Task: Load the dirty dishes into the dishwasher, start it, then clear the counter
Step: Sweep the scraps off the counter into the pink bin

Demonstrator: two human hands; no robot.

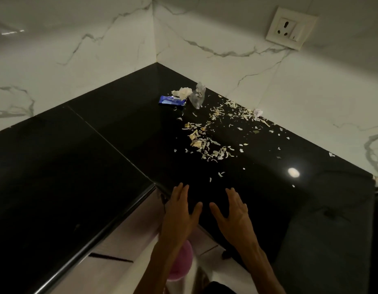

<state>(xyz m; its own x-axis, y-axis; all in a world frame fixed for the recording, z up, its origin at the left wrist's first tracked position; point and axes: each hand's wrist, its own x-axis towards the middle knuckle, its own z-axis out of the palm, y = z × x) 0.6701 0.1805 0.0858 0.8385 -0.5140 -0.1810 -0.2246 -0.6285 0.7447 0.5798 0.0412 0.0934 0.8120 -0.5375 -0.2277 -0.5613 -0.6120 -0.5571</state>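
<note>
Here both hands reach out over the near edge of the black counter [82, 166], palms down and fingers straight and spread, holding nothing. The left hand [179, 213] lies at the inner corner of the counter's edge; the right hand [232, 215] is just beside it, thumbs pointing toward each other with a small gap between.

Well ahead of the fingertips, the peel scraps [207, 143] lie scattered across the counter, thickest in a loose curve in the middle and trailing along the right wall. A few stray flakes sit near the right hand's fingers.

Farther back, near the corner, a blue wrapper [172, 100] lies flat, with a crumpled clear plastic bag [197, 98] just beside it. A wall socket [290, 28] sits on the marble wall at upper right.
</note>
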